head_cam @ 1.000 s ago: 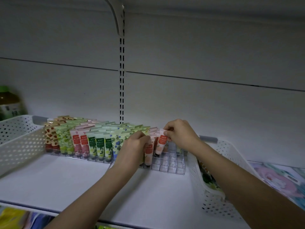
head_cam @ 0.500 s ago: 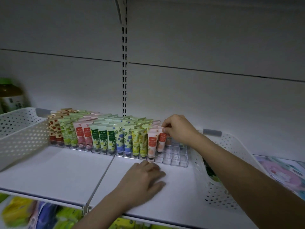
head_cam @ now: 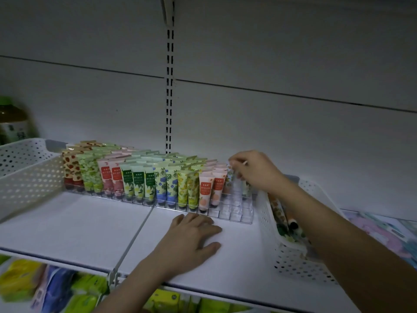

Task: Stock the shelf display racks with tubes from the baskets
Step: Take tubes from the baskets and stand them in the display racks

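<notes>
Far left on the white shelf [head_cam: 74, 224] stands a blurred bottle with a green cap [head_cam: 12, 123], and in front of it a white perforated basket [head_cam: 29, 175] angles in from the edge. Next to it, a clear divided display rack [head_cam: 234, 211] runs along the back of the shelf, packed with upright tubes [head_cam: 137, 181]: strawberry print, green floral, pink with red labels, green-labelled white flower, blue floral, yellow floral, then peach ones with orange labels. The last compartments at the rack's right end are bare.

The left hand [head_cam: 191, 239] lies palm down on the shelf just in front of the rack, fingers spread straight and relaxed, holding nothing; its forearm comes up from the bottom edge across the shelf lip.

The right hand [head_cam: 255, 170] is raised over the right end of the rack, wrist bent down, fingers curled and pinched on the top of a pale floral tube [head_cam: 230, 177] that stands just beside the peach row; a second tube seems to hang below the palm, though it is too dim to tell for sure. Its forearm stretches back across a second white perforated basket [head_cam: 288, 260] with a few more tubes lying inside.

Under the shelf, yellow, green and blue packets [head_cam: 54, 288] are blurred.
</notes>
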`<state>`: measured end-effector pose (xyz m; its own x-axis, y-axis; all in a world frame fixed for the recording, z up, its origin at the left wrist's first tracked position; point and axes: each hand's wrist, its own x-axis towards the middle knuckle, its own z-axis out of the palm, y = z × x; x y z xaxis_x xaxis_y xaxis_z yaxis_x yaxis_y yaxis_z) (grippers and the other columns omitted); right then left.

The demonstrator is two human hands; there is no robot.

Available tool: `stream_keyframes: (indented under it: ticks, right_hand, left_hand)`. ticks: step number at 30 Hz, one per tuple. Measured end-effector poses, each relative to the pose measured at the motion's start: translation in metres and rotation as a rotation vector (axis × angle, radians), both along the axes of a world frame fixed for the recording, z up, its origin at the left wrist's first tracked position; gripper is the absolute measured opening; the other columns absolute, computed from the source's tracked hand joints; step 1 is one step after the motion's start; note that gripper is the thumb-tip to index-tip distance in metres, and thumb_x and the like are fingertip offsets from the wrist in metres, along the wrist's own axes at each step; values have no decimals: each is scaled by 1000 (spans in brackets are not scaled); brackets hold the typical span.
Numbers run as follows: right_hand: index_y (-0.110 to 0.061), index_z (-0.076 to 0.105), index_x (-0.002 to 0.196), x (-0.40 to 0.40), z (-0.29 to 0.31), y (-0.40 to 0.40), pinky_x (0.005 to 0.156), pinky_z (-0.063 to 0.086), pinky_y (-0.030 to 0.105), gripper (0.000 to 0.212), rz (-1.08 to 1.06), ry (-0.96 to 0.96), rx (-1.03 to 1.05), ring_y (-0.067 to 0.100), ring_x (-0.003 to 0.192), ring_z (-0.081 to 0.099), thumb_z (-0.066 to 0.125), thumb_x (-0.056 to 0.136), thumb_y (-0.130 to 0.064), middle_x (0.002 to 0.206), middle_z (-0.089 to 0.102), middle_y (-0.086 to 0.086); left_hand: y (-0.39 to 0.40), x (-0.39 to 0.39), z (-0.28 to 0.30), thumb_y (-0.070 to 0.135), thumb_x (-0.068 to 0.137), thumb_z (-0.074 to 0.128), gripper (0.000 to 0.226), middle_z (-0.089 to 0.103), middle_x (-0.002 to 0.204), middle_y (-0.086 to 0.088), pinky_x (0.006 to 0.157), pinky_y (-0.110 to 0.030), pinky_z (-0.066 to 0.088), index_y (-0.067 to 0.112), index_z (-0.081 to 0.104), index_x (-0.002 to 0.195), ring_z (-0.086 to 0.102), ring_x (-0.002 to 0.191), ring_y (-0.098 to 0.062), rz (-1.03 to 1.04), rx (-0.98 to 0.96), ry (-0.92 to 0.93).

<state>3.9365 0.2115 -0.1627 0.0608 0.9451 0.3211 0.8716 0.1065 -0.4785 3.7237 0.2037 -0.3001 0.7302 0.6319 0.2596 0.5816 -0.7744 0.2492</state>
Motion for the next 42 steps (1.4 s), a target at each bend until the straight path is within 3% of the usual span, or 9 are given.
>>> stream_keyframes:
  ticks: [4, 7, 14, 20, 24, 29, 35, 38, 42]
  right_hand:
    - [-17, 73, 96, 46, 12, -28, 62, 56, 25, 18, -101, 178, 121, 5, 60, 65, 55, 98, -16, 86, 72, 2]
    - [-23, 72, 92, 83, 10, -54, 73, 49, 28, 17, -230, 53, 144, 12, 75, 65, 58, 95, -14, 90, 72, -2]
    - [-15, 45, 142, 130, -22, -104, 96, 39, 32, 48, -438, -61, -186, 31, 120, 53, 57, 96, -17, 141, 47, 16]
    - [-10, 43, 142, 146, -44, -125, 93, 36, 25, 50, -464, 99, -177, 26, 121, 52, 48, 93, 0, 140, 52, 13]
    - [-11, 52, 135, 161, -45, -136, 85, 38, 26, 48, -451, 145, -154, 18, 100, 52, 44, 90, 6, 131, 58, 12]
    - [-8, 46, 143, 177, -44, -145, 94, 38, 27, 54, -510, 155, -164, 24, 120, 52, 43, 91, 7, 144, 50, 11]
    - [-11, 41, 147, 187, -45, -151, 97, 38, 30, 56, -531, 171, -180, 27, 131, 47, 43, 93, 4, 151, 43, 8]
    - [-12, 43, 146, 188, -47, -150, 95, 39, 30, 55, -529, 164, -165, 26, 126, 50, 43, 93, 3, 149, 44, 8]
    - [-16, 51, 138, 192, -42, -148, 83, 41, 30, 45, -541, 221, -68, 17, 100, 54, 47, 95, -7, 139, 54, 5]
  left_hand:
    - [-8, 5, 5, 47, 93, 53, 32, 59, 116, 25, 92, -27, 47, 42, 58, 124, 54, 105, 5, 1, -235, -401]
    - [-25, 28, 12, 57, 85, 52, 35, 63, 109, 25, 85, -23, 52, 53, 55, 120, 62, 96, 3, -64, -493, -598]
    - [-42, 91, 42, 66, 79, 54, 72, 50, 143, 6, 93, -26, 53, 42, 36, 145, 56, 121, -8, -135, -921, -701]
    - [-49, 111, 54, 42, 98, 52, 29, 66, 120, 19, 90, -34, 56, 46, 58, 125, 63, 109, 0, -233, -977, -693]
    - [-60, 125, 56, 37, 99, 51, 27, 66, 121, 17, 87, -33, 56, 48, 60, 122, 64, 109, -3, -269, -994, -705]
    - [-70, 144, 56, 35, 101, 48, 30, 64, 125, 18, 104, -37, 45, 40, 57, 130, 60, 116, -3, -284, -949, -664]
    - [-72, 151, 54, 44, 98, 50, 29, 64, 123, 21, 100, -35, 47, 49, 56, 127, 59, 115, 0, -274, -954, -637]
    - [-68, 149, 51, 46, 95, 55, 24, 66, 118, 22, 83, -25, 55, 58, 58, 116, 64, 106, -1, -242, -966, -655]
    - [-52, 151, 58, 33, 94, 59, 39, 63, 112, 6, 78, -31, 60, 27, 52, 133, 68, 88, -5, -90, -907, -728]
